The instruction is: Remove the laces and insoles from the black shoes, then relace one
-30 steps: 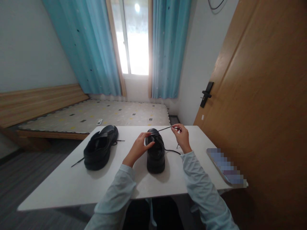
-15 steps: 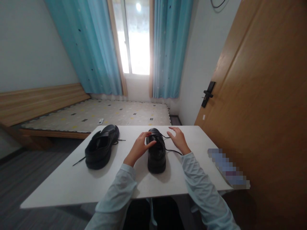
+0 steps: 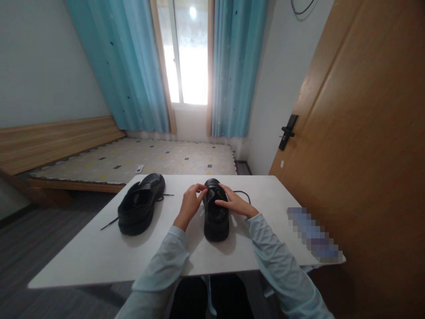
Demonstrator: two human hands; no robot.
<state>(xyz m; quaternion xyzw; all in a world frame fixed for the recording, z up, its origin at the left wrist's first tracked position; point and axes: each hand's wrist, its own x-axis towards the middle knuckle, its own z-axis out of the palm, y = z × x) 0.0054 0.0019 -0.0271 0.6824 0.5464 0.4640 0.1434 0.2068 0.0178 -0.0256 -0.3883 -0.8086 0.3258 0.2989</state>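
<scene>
Bedroom with blue curtains (image 3: 133,66), bright window (image 3: 186,53), low bed (image 3: 133,161) at back left, wooden door (image 3: 358,133) on the right. White worktop (image 3: 99,252) in front of the person.

Left shoe (image 3: 141,203): black, lies toward the worktop's far-left corner, long axis running from near-left to far-right, toe toward the far edge, its loose lace trailing toward the left edge. No hand on it.

Left hand (image 3: 190,204): sits at the left side of the right shoe, fingertips (image 3: 201,189) pinched narrow at the lacing area; looks like it grips the lace or upper there, too small to tell which.

Right shoe (image 3: 215,212): black, near the worktop's middle, closer to the far edge than the near one, upright on its sole, long axis running near to far, toe pointing to the far edge, heel toward the person.

Right hand (image 3: 236,204): laid across the top of the right shoe from the right, fingers extended and loosely spread, touching the upper; grip flat, not closed on anything visible. Black lace (image 3: 244,193) loops on the worktop just beyond this hand.

Blurred flat object (image 3: 314,235) lies along the worktop's right edge, well apart from the shoes.
</scene>
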